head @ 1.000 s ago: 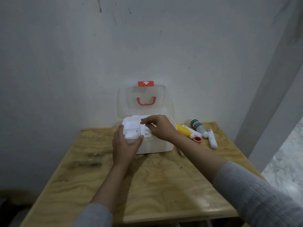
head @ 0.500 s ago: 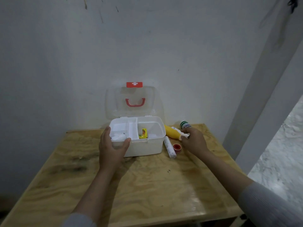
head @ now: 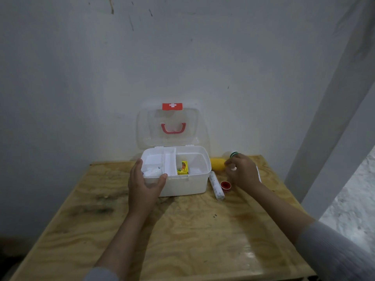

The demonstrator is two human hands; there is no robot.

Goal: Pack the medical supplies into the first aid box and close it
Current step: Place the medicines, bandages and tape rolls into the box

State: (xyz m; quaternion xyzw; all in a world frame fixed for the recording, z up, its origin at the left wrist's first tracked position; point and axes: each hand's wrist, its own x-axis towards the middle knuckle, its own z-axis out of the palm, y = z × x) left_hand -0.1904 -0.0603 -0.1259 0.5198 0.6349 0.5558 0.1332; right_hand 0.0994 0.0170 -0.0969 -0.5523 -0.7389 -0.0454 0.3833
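Your left hand (head: 145,186) is wrapped around the front left corner of the first aid box (head: 182,184), thumb hooked over the rim, and I'd guess that's just to keep the light plastic thing from sliding while you load it. The clear lid (head: 172,126) leans back against the wall, so it's out of your way. Inside there's a little yellow carton (head: 183,168) in the right section and something white in the front left one.

Your right hand (head: 242,172) is curled down over the pile of loose stuff beside the box, right at the yellow bottle (head: 217,164) and the green-capped bottle (head: 234,153). Can't tell if you've actually got hold of anything, the fingers hide it. The white roll (head: 217,187) and the red cap (head: 225,184) lie on the table (head: 182,240) just beside the box, so plenty left to pack before closing up.
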